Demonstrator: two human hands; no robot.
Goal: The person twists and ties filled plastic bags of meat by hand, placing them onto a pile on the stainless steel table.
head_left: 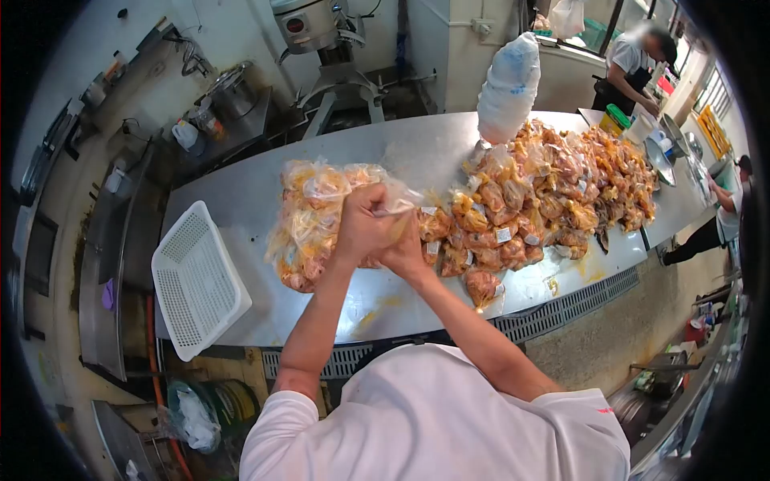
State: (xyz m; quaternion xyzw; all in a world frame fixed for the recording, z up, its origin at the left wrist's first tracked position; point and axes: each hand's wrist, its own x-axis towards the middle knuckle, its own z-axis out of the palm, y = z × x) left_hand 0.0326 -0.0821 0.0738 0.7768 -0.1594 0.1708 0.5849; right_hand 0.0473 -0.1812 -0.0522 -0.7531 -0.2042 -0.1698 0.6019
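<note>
My left hand [362, 226] is closed on the top of a clear plastic bag [399, 197]. Just right of it and a little lower, my right hand [403, 247] is wrapped round the same bag, whose lower part the hands mostly hide. Beyond and left of my hands lies a group of clear bags with orange-yellow meat [324, 186]. To the right spreads a large heap of similar bagged meat [513, 204], some bags with white labels. A tall stack of whitish plastic [510, 88] stands behind the heap.
The steel table [241, 180] carries a white perforated basket [199, 280] at its left end. A mixer [317, 32] stands behind it. Two people [634, 68] work at the far right, near bowls and a green-lidded tub [616, 119]. A floor grate runs along the near side.
</note>
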